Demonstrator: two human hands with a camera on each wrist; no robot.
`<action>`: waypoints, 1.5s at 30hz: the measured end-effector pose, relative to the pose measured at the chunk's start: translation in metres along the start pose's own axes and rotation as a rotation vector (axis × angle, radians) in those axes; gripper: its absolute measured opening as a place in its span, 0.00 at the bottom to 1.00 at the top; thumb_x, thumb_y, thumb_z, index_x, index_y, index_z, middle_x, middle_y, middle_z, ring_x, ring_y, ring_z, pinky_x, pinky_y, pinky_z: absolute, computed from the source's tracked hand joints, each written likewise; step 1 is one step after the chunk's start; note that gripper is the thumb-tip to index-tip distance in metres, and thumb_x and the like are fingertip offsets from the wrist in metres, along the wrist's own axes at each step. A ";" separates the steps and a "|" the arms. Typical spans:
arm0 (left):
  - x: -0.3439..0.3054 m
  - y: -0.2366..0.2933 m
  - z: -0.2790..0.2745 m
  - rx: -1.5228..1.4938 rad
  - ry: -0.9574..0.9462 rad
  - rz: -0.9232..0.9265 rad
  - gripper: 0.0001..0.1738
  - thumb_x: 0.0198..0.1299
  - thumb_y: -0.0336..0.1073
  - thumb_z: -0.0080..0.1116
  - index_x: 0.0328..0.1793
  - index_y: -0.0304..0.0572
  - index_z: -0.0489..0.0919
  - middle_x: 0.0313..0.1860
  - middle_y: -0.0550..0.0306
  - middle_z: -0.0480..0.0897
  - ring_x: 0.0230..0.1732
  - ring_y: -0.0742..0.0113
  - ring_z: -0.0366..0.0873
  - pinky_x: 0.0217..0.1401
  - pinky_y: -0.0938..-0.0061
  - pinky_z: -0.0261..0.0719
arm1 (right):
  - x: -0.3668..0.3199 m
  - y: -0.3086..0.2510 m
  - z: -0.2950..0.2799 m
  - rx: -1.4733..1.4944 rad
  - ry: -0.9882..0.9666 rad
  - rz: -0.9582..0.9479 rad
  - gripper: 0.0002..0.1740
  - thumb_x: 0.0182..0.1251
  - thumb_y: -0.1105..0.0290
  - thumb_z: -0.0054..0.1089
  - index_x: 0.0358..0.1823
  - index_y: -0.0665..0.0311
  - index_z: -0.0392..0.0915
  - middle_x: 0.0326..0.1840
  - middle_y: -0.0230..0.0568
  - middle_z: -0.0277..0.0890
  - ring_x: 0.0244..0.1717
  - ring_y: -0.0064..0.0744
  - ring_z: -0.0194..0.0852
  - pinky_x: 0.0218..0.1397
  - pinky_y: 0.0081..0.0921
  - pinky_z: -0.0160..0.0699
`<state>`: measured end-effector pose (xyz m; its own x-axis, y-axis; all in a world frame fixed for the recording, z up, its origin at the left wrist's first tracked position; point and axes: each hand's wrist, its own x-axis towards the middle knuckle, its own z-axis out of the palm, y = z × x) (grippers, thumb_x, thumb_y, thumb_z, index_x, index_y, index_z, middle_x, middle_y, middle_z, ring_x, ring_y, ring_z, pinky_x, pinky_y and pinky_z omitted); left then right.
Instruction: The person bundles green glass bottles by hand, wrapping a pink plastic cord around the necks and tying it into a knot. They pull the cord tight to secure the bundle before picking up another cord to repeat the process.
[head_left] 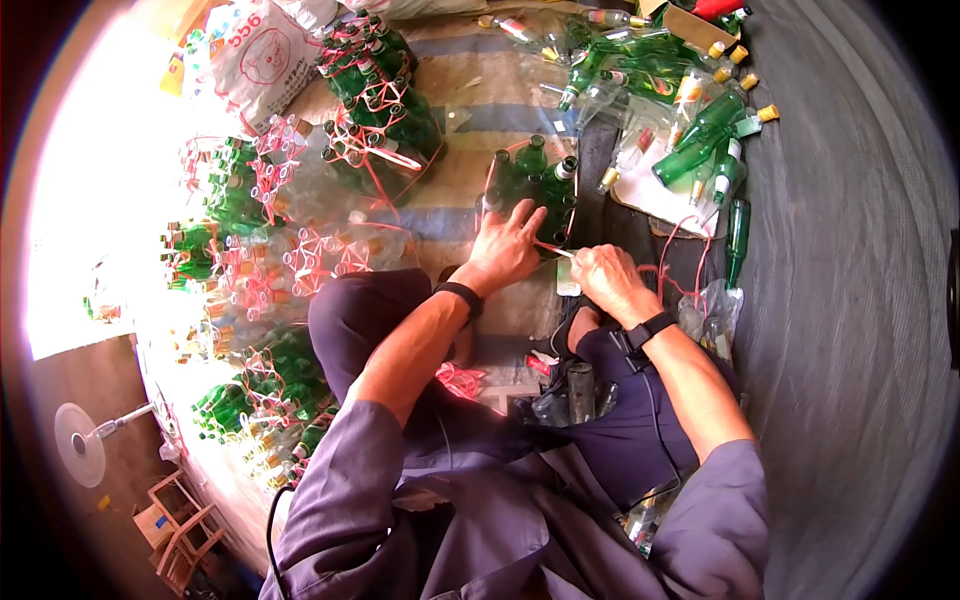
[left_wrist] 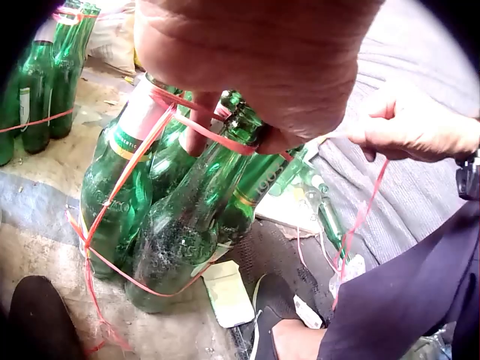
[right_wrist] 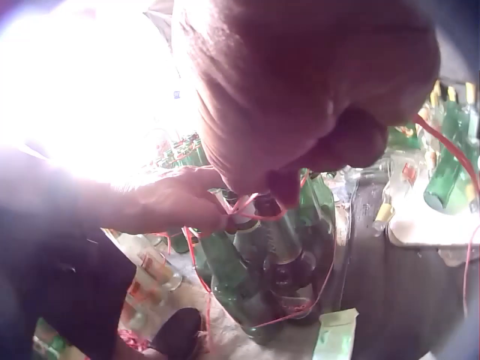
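A bundle of green glass bottles [left_wrist: 172, 240] stands upright between the person's legs, with pink plastic string [left_wrist: 139, 154] wound round the necks and lower bodies. The left hand [head_left: 505, 245] grips at the bottle tops; in the left wrist view a finger reaches down beside one neck and the thumb lies on its other side. To the right of the bundle, the right hand [head_left: 608, 278] pinches the string with curled fingers. The string runs from the necks to this hand, and a loose length hangs below it. Much of the right fingertips is hidden in the right wrist view.
Tied bottle bundles [head_left: 375, 90] crowd the left side. At the back right, loose bottles [head_left: 700, 140] lie on a white board [head_left: 650, 195]. A pale green card [left_wrist: 229, 294] lies by the right shoe. Pink string [head_left: 462, 380] is heaped between the legs.
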<state>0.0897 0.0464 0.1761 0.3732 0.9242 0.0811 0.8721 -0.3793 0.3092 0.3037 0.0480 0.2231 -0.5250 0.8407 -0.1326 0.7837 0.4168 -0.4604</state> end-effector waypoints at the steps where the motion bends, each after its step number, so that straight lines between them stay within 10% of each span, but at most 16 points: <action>1: 0.001 0.000 0.000 0.000 0.000 -0.001 0.38 0.50 0.39 0.56 0.71 0.43 0.67 0.68 0.46 0.68 0.58 0.51 0.74 0.58 0.58 0.68 | 0.006 0.003 -0.004 -0.071 0.021 -0.069 0.11 0.60 0.66 0.56 0.25 0.66 0.80 0.25 0.57 0.79 0.30 0.57 0.82 0.35 0.48 0.82; 5: 0.001 -0.001 0.000 0.026 0.026 0.014 0.37 0.50 0.40 0.57 0.70 0.44 0.68 0.67 0.47 0.69 0.57 0.52 0.74 0.58 0.58 0.69 | 0.035 0.013 -0.018 -0.281 0.091 -0.232 0.09 0.64 0.69 0.54 0.29 0.66 0.78 0.26 0.51 0.78 0.30 0.52 0.82 0.33 0.45 0.81; 23: 0.018 0.010 -0.024 -0.119 0.189 0.040 0.33 0.42 0.33 0.59 0.62 0.39 0.75 0.55 0.52 0.79 0.55 0.55 0.72 0.61 0.60 0.63 | 0.069 0.058 0.031 0.095 0.011 0.249 0.17 0.66 0.58 0.58 0.28 0.65 0.84 0.31 0.56 0.81 0.40 0.59 0.81 0.43 0.48 0.78; 27: 0.027 0.014 -0.016 -0.193 -0.011 0.034 0.33 0.42 0.31 0.57 0.62 0.35 0.73 0.41 0.55 0.83 0.53 0.57 0.72 0.58 0.58 0.62 | 0.078 0.060 0.032 0.237 -0.105 0.413 0.18 0.63 0.56 0.61 0.27 0.64 0.84 0.30 0.56 0.81 0.40 0.57 0.82 0.43 0.47 0.77; 45: 0.047 0.009 0.000 -0.169 -0.091 -0.004 0.26 0.44 0.29 0.56 0.55 0.38 0.72 0.37 0.54 0.81 0.52 0.56 0.72 0.65 0.48 0.57 | 0.103 0.075 0.063 0.381 -0.275 0.581 0.25 0.52 0.50 0.71 0.33 0.70 0.84 0.34 0.61 0.80 0.43 0.50 0.85 0.42 0.40 0.78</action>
<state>0.1149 0.0868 0.1831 0.4036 0.9149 -0.0046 0.8111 -0.3554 0.4645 0.2878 0.1442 0.1193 -0.1645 0.7515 -0.6389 0.8171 -0.2590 -0.5150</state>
